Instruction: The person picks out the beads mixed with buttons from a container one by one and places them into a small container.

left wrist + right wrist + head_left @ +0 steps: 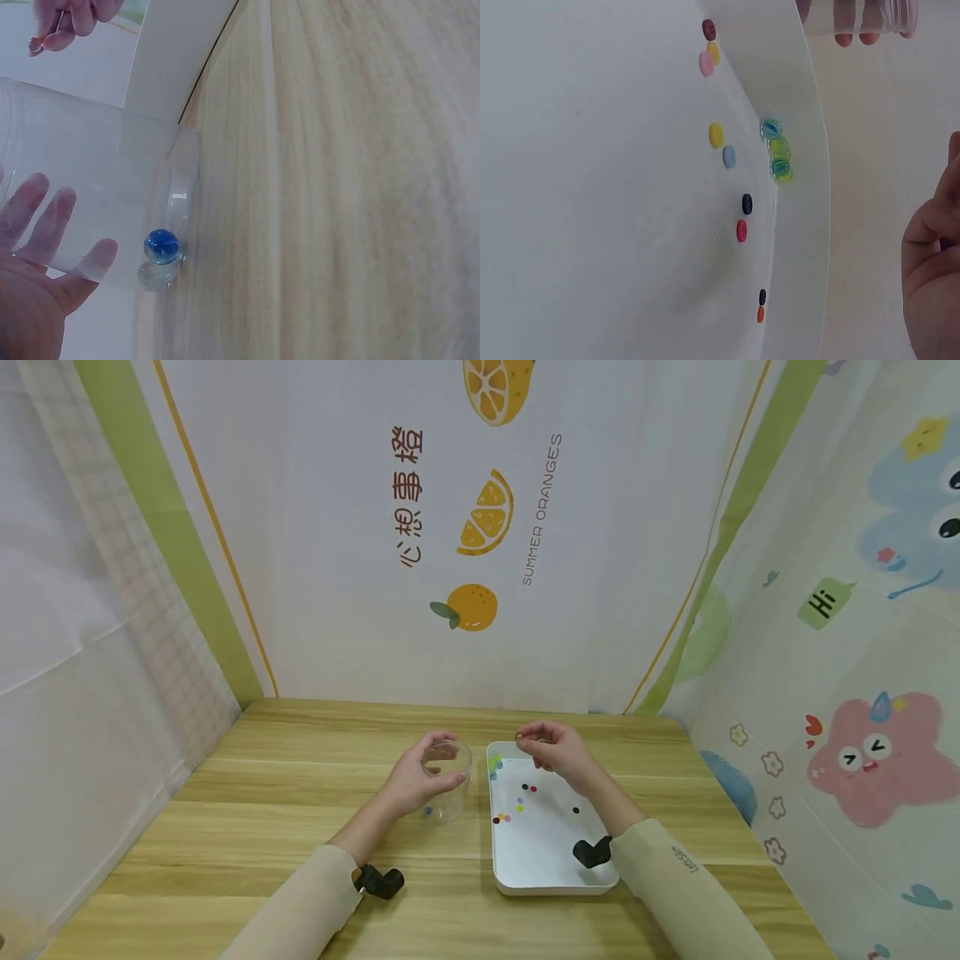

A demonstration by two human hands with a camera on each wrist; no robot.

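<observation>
My left hand holds a clear plastic cup near its rim, fingers and thumb round the wall. The cup's base is right at the tabletop, and a blue marble lies at its bottom. My right hand is over the far end of the white tray, pinching a small glassy orange-red marble between thumb and fingertips. Several green and blue marbles cluster along the tray wall. Scattered buttons lie in the tray, among them a pink button and a red button.
The wooden table carries the tray just right of the cup. Behind it hangs a white curtain with printed oranges, and a patterned cloth covers the right side. Each wrist wears a black camera, the left camera low over the table.
</observation>
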